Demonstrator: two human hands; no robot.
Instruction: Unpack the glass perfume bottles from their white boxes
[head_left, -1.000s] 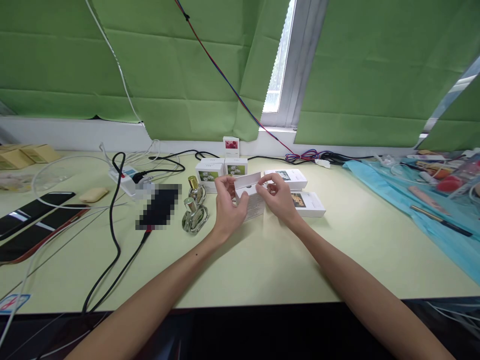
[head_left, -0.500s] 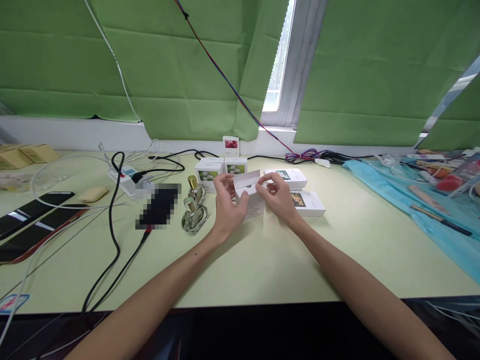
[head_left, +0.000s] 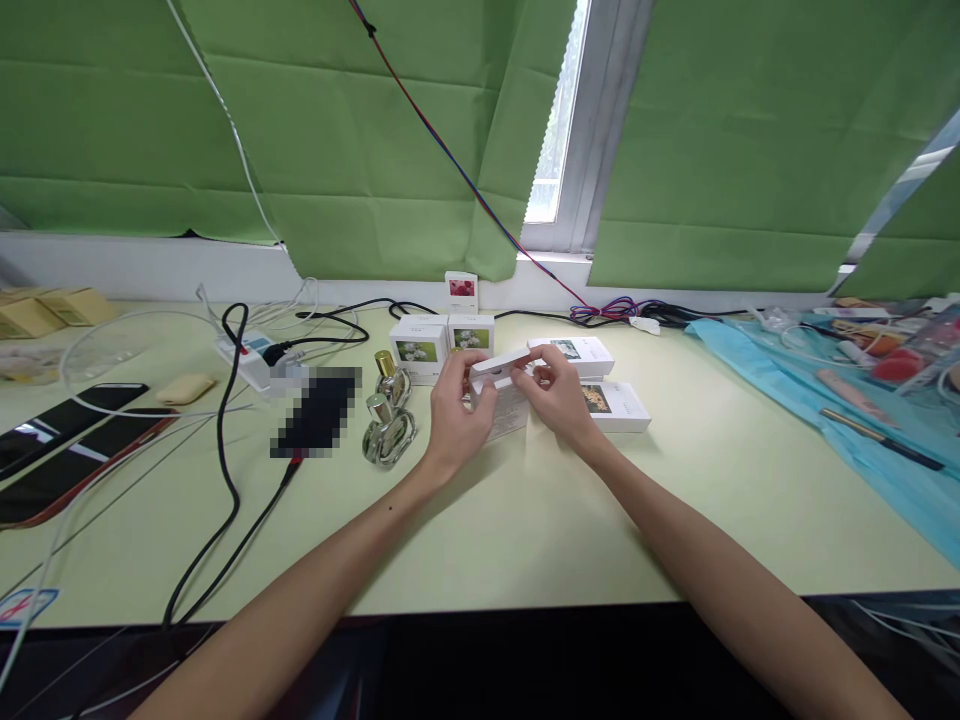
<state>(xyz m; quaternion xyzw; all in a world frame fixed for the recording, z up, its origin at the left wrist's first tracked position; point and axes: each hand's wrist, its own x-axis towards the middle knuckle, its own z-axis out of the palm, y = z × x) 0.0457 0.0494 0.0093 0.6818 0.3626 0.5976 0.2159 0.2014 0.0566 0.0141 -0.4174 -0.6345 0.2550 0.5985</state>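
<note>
Between my hands is a small white carton [head_left: 510,412] with grey print on its near side, its top flap tipped partly down over the opening. My left hand [head_left: 461,412] grips the carton's left side, thumb at the top edge. On the right, my right hand [head_left: 556,395] pinches the carton's top corner by the flap. Two glass perfume bottles stand left of my left hand: one with a silver cap [head_left: 388,435], one with a gold cap [head_left: 391,380]. White boxes with flower pictures [head_left: 420,350] stand just behind.
Two white boxes [head_left: 626,408] lie right of my right hand. A small box with a red picture [head_left: 461,290] stands by the wall. Phones [head_left: 82,460], black cables [head_left: 225,470] and a power strip [head_left: 259,360] occupy the left. Blue plastic sheeting [head_left: 847,420] with clutter lies right.
The carton's top flap has swung from standing up to leaning down toward the opening. Both hands keep nearly the same place and grip.
</note>
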